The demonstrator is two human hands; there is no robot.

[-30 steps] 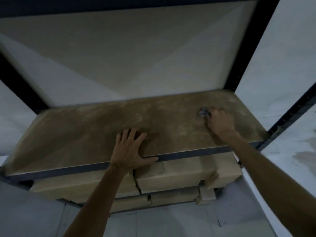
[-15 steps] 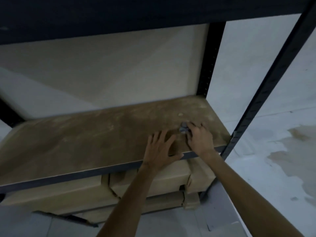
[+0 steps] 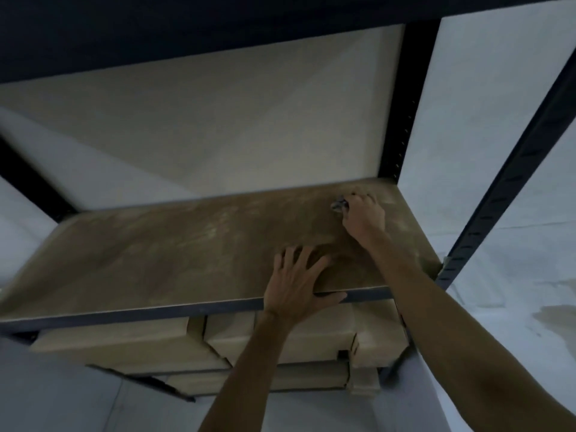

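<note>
- The right hand [image 3: 363, 218] bunches a small grey rag [image 3: 338, 205] near the back right corner of the shelf [image 3: 156, 260]; so small a wad could slip free.
- The left hand [image 3: 296, 285], spread flat on the shelf's front edge, may smear dust.

Cardboard boxes [image 3: 124, 344] stacked low, packed close. Dark perforated upright [image 3: 511, 169] at right. Pale floor [image 3: 498, 307], brownish stain [image 3: 558, 319] far right. Beige wall [image 3: 218, 120] behind.

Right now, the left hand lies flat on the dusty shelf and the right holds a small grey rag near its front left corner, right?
Not quite. The head view shows the right hand holding the rag near the back right corner of the shelf, not front left. The left hand does lie flat.
</note>
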